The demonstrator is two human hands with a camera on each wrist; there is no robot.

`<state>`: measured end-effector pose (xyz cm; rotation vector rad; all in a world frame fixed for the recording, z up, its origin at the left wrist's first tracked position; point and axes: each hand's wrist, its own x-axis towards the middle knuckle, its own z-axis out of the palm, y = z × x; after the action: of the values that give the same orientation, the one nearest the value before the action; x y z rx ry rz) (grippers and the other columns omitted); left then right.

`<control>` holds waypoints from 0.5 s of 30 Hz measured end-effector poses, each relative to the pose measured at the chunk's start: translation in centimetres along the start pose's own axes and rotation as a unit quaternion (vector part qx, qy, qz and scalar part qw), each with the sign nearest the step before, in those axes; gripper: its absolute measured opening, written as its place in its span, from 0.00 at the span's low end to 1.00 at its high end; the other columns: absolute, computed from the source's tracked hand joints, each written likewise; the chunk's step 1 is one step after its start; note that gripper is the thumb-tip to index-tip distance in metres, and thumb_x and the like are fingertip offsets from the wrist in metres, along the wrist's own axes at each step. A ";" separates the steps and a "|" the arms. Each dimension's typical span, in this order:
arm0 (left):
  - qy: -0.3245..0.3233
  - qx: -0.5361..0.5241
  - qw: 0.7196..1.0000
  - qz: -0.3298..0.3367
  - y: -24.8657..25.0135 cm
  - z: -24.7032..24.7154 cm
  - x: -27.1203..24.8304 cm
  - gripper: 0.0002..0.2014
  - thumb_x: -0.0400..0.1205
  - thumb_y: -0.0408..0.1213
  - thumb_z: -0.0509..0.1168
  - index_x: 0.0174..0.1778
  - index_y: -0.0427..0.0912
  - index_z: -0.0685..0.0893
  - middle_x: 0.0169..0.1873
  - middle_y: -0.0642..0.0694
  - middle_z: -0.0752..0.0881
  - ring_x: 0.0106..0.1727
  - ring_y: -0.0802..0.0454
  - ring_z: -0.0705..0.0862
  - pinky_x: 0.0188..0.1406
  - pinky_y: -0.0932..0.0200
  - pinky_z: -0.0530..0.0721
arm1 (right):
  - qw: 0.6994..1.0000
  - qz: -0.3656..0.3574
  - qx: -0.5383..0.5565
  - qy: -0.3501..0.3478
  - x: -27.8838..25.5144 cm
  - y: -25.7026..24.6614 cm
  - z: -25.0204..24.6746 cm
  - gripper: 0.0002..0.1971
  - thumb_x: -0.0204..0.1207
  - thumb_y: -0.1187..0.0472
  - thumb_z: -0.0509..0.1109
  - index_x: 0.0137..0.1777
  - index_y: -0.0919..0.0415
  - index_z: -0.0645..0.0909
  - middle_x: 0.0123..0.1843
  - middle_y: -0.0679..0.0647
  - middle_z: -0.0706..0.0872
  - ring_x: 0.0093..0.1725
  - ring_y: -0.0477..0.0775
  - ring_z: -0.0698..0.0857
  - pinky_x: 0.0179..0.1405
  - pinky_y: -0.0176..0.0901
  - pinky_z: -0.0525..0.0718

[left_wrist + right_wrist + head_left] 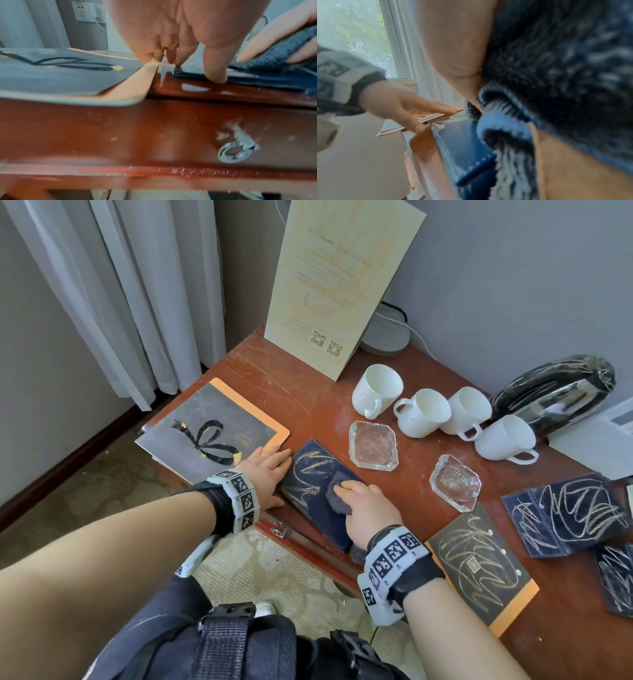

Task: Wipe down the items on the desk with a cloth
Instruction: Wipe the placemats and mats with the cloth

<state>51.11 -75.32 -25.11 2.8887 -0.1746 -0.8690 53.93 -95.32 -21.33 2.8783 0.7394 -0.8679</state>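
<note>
Your dark trousers [191,642] and a black strap fill the near edge, above patterned carpet [274,563]; beyond them runs the reddish wooden desk [308,392], its top scuffed and dusty, with a metal drawer pull [235,152] on its front. White curtains [113,285] hang at far left and a grey wall backs the desk. At the desk's left corner lies a grey folder [212,433] with an orange border and a ribbon drawing. Your left hand [265,474] lies flat with straight fingers, pressing on the desk just beside the left edge of the dark blue case [310,481]. That case lies flat near the front edge, its long axis running from far-left to near-right, scribbled with pale chalky marks. Your right hand [368,508] presses the dark blue cloth [337,499] onto its middle, fingers curled over the bunched fabric. Behind stands a cream sign [339,278] with two codes. Right of the case sit two glass ashtrays [373,445], four white cups [424,412], a scribbled black oval dish [555,392], an orange-edged card [479,566] and more scribbled dark cards [568,515], all apart from the case.
</note>
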 end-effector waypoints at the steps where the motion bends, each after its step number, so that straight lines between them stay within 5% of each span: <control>1: -0.006 0.025 1.000 -0.004 -0.2 0.4 -0.2 0.41 0.84 0.54 0.56 0.82 0.43 0.37 0.82 0.48 0.36 0.82 0.48 0.36 0.79 0.48 0.37 | 1.000 0.012 0.013 0.013 0.0 0.3 -0.1 0.30 0.80 0.68 0.53 0.80 0.46 0.59 0.81 0.42 0.60 0.74 0.55 0.62 0.67 0.45 0.72; 5: -0.004 0.015 1.000 -0.005 -0.5 1.6 -0.8 0.38 0.86 0.54 0.49 0.81 0.43 0.33 0.81 0.47 0.34 0.82 0.47 0.34 0.78 0.47 0.33 | 0.997 0.047 0.030 0.050 0.1 0.1 0.1 0.28 0.81 0.65 0.54 0.81 0.47 0.58 0.81 0.42 0.60 0.74 0.55 0.63 0.68 0.46 0.71; 11: 0.023 0.003 1.000 -0.005 -0.6 2.4 -0.9 0.36 0.86 0.54 0.46 0.80 0.42 0.32 0.81 0.47 0.33 0.81 0.47 0.33 0.77 0.49 0.30 | 0.982 -0.169 -0.052 -0.060 -0.7 -3.0 1.3 0.28 0.79 0.67 0.55 0.78 0.45 0.65 0.81 0.40 0.62 0.73 0.54 0.63 0.68 0.45 0.69; 13: 0.027 0.002 1.000 -0.003 -0.7 2.5 -0.9 0.36 0.86 0.54 0.46 0.80 0.42 0.33 0.81 0.47 0.34 0.81 0.47 0.33 0.77 0.49 0.30 | 0.985 -0.158 -0.011 -0.064 0.0 -2.1 0.4 0.28 0.78 0.68 0.54 0.76 0.45 0.69 0.80 0.40 0.64 0.75 0.53 0.63 0.72 0.42 0.64; 15: 0.036 0.000 0.999 -0.001 -0.8 2.6 -0.9 0.36 0.86 0.54 0.46 0.80 0.42 0.33 0.81 0.47 0.34 0.81 0.47 0.33 0.77 0.49 0.30 | 0.996 -0.079 0.034 0.021 1.2 -0.9 -0.5 0.29 0.77 0.69 0.54 0.76 0.45 0.69 0.79 0.40 0.65 0.75 0.54 0.63 0.73 0.41 0.63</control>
<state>48.97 -74.59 -26.93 2.9147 -0.1642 -0.7639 54.63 -93.92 -21.43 2.9387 0.9716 -0.8660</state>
